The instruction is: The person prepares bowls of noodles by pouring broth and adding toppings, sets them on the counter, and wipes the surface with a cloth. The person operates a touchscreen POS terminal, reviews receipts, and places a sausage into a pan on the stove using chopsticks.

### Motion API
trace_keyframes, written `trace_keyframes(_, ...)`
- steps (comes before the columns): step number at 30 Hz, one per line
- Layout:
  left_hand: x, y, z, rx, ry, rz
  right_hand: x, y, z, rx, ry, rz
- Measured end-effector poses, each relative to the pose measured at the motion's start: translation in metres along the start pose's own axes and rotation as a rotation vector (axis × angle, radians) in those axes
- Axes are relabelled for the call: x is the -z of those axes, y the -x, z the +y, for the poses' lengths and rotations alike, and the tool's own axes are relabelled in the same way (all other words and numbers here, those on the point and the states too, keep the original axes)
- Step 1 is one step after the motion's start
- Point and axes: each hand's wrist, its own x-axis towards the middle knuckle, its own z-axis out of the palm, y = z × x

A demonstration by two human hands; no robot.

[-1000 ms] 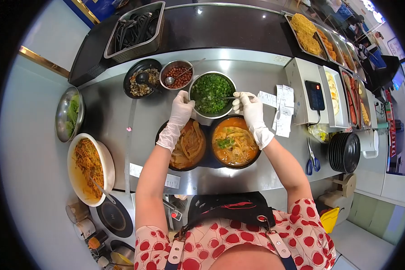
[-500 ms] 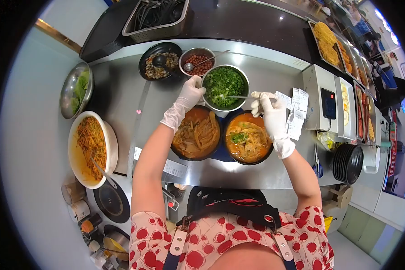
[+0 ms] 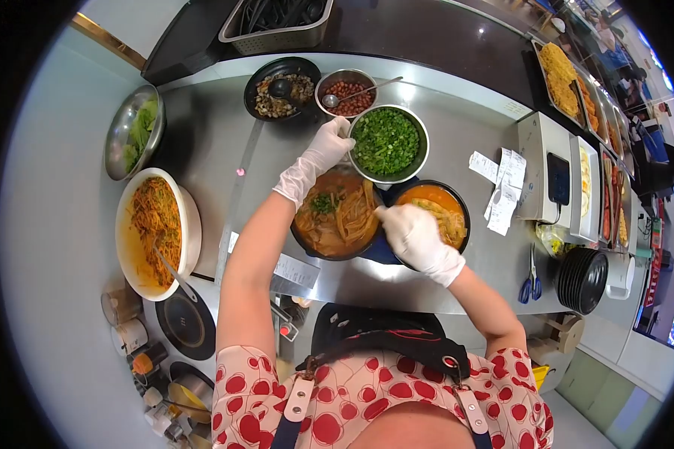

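My gloved left hand [image 3: 331, 142] pinches the rim of a metal bowl of chopped green onions [image 3: 386, 144]. My gloved right hand [image 3: 416, 236] is closed, low over the right-hand black bowl of orange soup [image 3: 457, 224] and reaching toward the left one. The thin metal spoon it held a moment ago is blurred or hidden now. In the left black bowl of stew [image 3: 333, 232], strips lie in brown-orange broth with a scatter of green onion on top. My right hand hides much of the right bowl, including its middle.
Behind stand a black bowl with a ladle [image 3: 266, 97] and a bowl of red-brown pieces with a spoon [image 3: 352, 96]. At left are a white basin of shredded food [image 3: 191, 232] and a bowl of greens [image 3: 138, 135]. Receipts [image 3: 508, 183], scissors [image 3: 530, 288] and black plates [image 3: 583, 280] lie right.
My right hand has moved from the green onion bowl down and left, between the two soups. Green onion now lies on the left stew. My left hand stays on the rim.
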Motion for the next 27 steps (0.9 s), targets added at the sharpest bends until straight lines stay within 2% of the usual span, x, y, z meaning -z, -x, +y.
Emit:
trace_keyframes(2, -0.003, 0.002, 0.004, -0.014, -0.038, 0.013, 0.009, -0.009, 0.018, -0.032, -0.055, 0.303)
trace_keyframes(5, -0.01, 0.002, 0.006, 0.048, -0.002, 0.028, 0.012, -0.019, 0.05, -0.303, 0.007, 0.296)
trace_keyframes(6, -0.012, 0.001, 0.007, 0.04, -0.007, 0.016, 0.009, -0.021, 0.056, -0.308, 0.015, 0.308)
trace_keyframes(8, -0.017, 0.001, 0.011, 0.041, -0.057, 0.025, -0.008, -0.022, 0.071, -0.415, -0.159, 0.32)
trace_keyframes(10, -0.021, -0.001, 0.013, 0.085, -0.068, 0.013, -0.033, -0.02, 0.079, -0.582, -0.467, 0.433)
trace_keyframes(12, -0.025, -0.003, 0.013, 0.054, -0.023, 0.009, -0.031, -0.021, 0.08, -0.796, -0.785, 0.542)
trace_keyframes(14, -0.026, -0.004, 0.011, 0.049, -0.035, 0.014, -0.023, -0.022, 0.089, -0.895, -1.022, 0.67)
trace_keyframes(15, -0.026, -0.005, 0.01, 0.043, -0.045, 0.022, -0.017, -0.022, 0.095, -0.962, -1.039, 0.658)
trace_keyframes(18, -0.025, -0.006, 0.014, 0.078, -0.041, 0.017, -0.012, -0.016, 0.108, -1.028, -1.15, 0.663)
trace_keyframes(21, -0.029, -0.007, 0.014, 0.073, -0.036, 0.013, -0.01, -0.014, 0.111, -0.984, -1.079, 0.603)
trace_keyframes(27, -0.035, -0.008, 0.014, 0.078, -0.048, 0.031, 0.006, -0.012, 0.109, -0.976, -1.074, 0.667)
